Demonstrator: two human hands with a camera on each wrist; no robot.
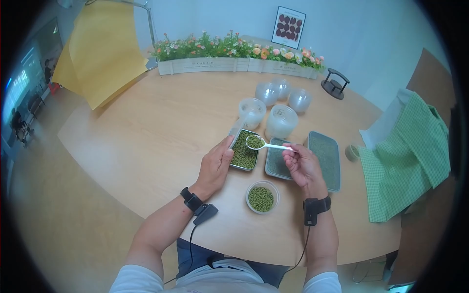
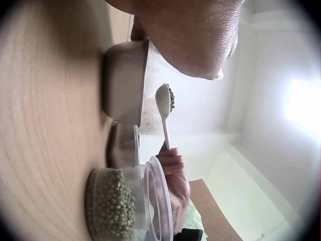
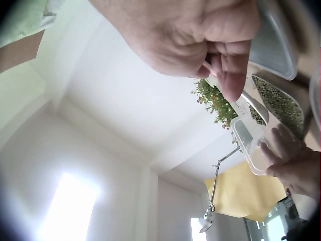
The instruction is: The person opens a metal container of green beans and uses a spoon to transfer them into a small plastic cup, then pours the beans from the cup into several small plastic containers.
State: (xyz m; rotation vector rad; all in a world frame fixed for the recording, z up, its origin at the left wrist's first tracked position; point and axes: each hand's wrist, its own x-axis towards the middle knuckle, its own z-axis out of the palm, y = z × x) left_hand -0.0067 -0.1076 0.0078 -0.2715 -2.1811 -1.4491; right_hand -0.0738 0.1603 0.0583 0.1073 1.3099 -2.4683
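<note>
My right hand [image 1: 305,168] grips the handle of a white spoon [image 1: 277,146]. A heap of green mung beans [image 1: 255,142] fills the spoon's bowl, held level over a rectangular metal box [image 1: 243,169] of the same beans. On the box's left side my left hand [image 1: 215,168] pinches a clear plastic lid [image 3: 252,145], tilted up on edge between thumb and fingers. Nearer the body stands a round clear tub [image 1: 277,199], partly filled with mung beans; the left wrist view shows its beans [image 2: 114,206] through the wall.
Two lidded rectangular boxes [image 1: 326,158] sit right of the bean box. Several clear jars [image 1: 282,122] stand behind. Flower planters [image 1: 202,66] line the back edge, with a dark stand [image 1: 335,84] beside them. A green checked cloth [image 1: 408,158] lies at right.
</note>
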